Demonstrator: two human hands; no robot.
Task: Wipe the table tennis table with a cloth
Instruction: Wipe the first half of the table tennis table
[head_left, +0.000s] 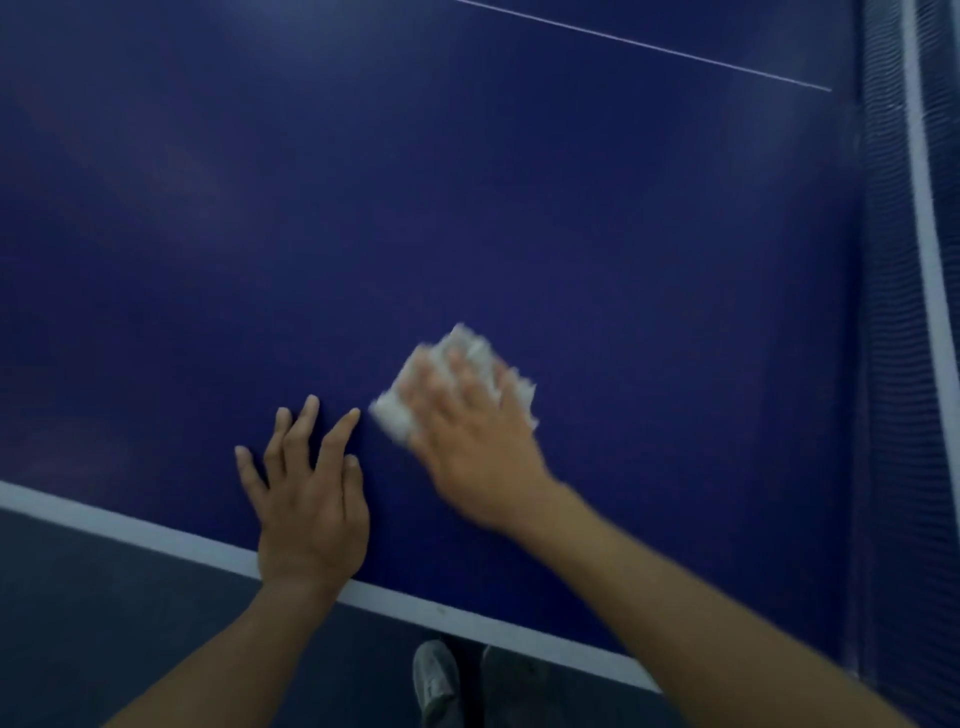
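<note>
Right hand (470, 421) is laid flat over the cloth (475, 348), fingers spread and fairly straight, the cloth pressed down onto the table tennis table (467, 182) rather than gripped. Hand and cloth are both smeared by blur, so the exact lie of each finger cannot be told. The cloth is seen as a small, white, fluffy pad, roughly square and set cornerwise, with ragged edges showing out from under the fingertips on the far side and past the thumb side on the left. It is placed on the deep blue surface in the near half of the view, a little in from the white edge line (156, 530).

Left hand (306, 499) is planted palm down on the table just beside the right one, nothing held, fingers straight and fanned, its wrist crossing the edge line. The two hands are close but apart.

Along the right side the net (893, 312) is seen, dark mesh with a white top band. A thin white centre line (644, 47) is drawn across the far top. Below the table edge a grey shoe (436, 675) is glimpsed on the dark floor (104, 597).
</note>
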